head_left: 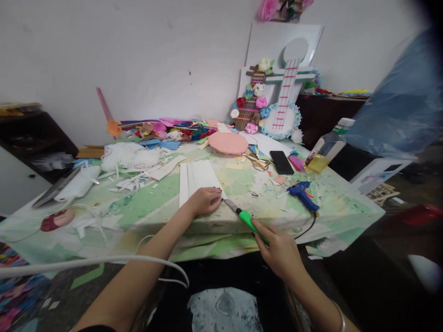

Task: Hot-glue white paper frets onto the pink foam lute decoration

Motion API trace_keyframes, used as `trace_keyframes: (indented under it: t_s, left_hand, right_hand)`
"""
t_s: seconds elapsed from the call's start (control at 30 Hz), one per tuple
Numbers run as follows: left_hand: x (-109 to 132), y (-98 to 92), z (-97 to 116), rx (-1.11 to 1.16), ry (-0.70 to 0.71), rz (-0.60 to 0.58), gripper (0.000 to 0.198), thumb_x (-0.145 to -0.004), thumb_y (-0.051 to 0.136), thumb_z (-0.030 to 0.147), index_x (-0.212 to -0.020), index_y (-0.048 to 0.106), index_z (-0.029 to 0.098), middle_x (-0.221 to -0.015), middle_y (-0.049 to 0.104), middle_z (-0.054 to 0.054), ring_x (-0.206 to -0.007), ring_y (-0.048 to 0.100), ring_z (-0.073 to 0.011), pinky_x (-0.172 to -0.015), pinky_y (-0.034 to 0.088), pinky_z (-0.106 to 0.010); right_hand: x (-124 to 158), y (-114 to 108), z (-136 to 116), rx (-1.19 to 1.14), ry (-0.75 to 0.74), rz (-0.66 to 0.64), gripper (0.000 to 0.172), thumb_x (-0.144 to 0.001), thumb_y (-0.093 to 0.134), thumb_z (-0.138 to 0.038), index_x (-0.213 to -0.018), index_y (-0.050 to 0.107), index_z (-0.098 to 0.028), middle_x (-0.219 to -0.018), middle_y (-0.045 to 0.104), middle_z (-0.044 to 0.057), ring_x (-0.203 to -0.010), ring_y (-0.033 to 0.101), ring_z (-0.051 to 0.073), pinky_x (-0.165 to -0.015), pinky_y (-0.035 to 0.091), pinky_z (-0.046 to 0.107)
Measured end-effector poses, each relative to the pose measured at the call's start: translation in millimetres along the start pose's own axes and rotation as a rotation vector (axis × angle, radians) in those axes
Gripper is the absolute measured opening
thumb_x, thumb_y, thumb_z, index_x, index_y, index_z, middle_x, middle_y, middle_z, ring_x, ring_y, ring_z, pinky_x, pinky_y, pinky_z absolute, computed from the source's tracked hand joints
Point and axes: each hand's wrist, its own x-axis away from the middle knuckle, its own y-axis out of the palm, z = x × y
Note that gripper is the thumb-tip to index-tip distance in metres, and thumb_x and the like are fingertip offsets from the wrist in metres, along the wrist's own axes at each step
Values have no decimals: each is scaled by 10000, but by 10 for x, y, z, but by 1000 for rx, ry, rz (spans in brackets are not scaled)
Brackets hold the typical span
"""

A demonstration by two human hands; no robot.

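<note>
A white board [199,177], foam or card, lies on the table near its front edge, with a narrow strip along its left side. My left hand [206,201] rests on the board's near right part, fingers curled together at its right edge. In my right hand [278,251] is a knife [249,223] with a green handle, held from the right. Its blade points up and left and meets the board's edge close beside my left fingertips. Whether the blade has cut into the board cannot be made out.
A blue glue gun [303,195], a black phone [281,162] and a bottle [327,147] stand or lie on the right. White scraps [129,157] spread at the left. A pink round paper piece [228,142] is behind the board. A white cable [104,262] crosses my left forearm.
</note>
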Motion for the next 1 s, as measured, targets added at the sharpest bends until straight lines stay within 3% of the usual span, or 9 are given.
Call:
trace_keyframes:
  t_s: [0.67, 0.87, 1.0]
  left_hand:
    - [-66, 28, -8, -173, 112, 58, 256, -929, 410, 220, -829, 639, 163, -874, 710, -79, -846, 656, -160, -842, 530, -329]
    - [-38, 31, 0, -202, 50, 24, 278, -932, 394, 252, -848, 646, 169, -879, 711, -79, -840, 671, -172, -780, 548, -321]
    - [-1, 17, 29, -118, -71, -23, 263, -910, 419, 281, -829, 651, 188, -866, 705, -68, -837, 668, -156, -747, 539, -272]
  right_hand:
    - [-188, 52, -259, 95, 38, -88, 413, -899, 443, -288, -1307, 510, -294, -823, 643, 60, -653, 615, 174, -544, 385, 238]
    - [-306, 76, -370, 89, 81, -115, 418, -906, 429, -294, -1319, 495, -293, -797, 633, 67, -656, 616, 183, -562, 395, 253]
    - [-371, 41, -387, 79, 97, -140, 418, -904, 429, -307, -1318, 489, -303, -811, 640, 64, -666, 621, 181, -576, 398, 252]
